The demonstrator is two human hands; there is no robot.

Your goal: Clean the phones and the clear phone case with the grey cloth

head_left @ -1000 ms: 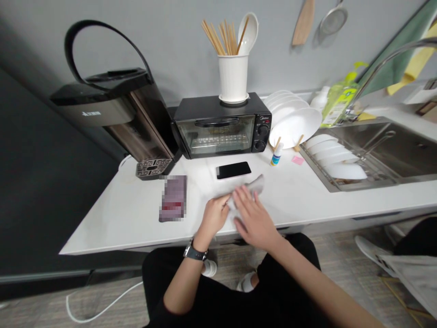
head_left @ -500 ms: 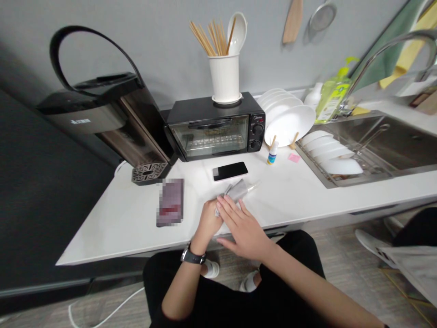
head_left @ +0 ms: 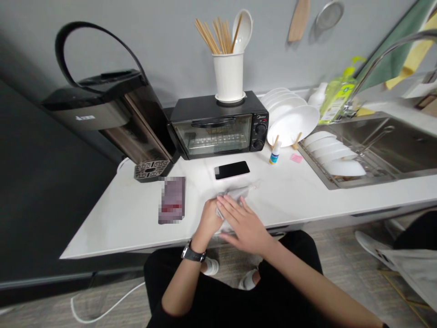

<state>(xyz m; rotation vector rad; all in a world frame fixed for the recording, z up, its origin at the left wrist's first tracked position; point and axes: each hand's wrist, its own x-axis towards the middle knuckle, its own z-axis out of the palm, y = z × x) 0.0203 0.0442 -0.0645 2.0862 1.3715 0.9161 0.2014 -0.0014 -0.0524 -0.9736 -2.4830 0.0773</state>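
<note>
Close to the counter's front edge, my left hand (head_left: 209,218), with a dark watch on its wrist, is closed around a crumpled grey cloth (head_left: 241,195). My right hand (head_left: 246,229) lies over it, long fingers straight and together across the cloth and the left fingertips, thumb apart below. The cloth is pressed between both hands and blurred at its far end. A clear, thin tip (head_left: 255,184) sticks out beyond the cloth; what it belongs to is hidden. Just behind the hands a black phone (head_left: 232,170) lies flat. A purple pixelated item (head_left: 172,200) lies left of them.
A black toaster oven (head_left: 213,134) carries a white cup (head_left: 229,77) of chopsticks. To its left stands a water dispenser (head_left: 112,109). On the right are racked plates (head_left: 290,124), a small bottle (head_left: 274,154), a pink note (head_left: 296,158) and a sink (head_left: 392,146) with bowls. Another person's shoe (head_left: 370,246) shows at right.
The grey cloth's far end has shifted shape and blurred, its edges less distinct than before. Both hands keep nearly the same pose. The whole view has shifted slightly.
</note>
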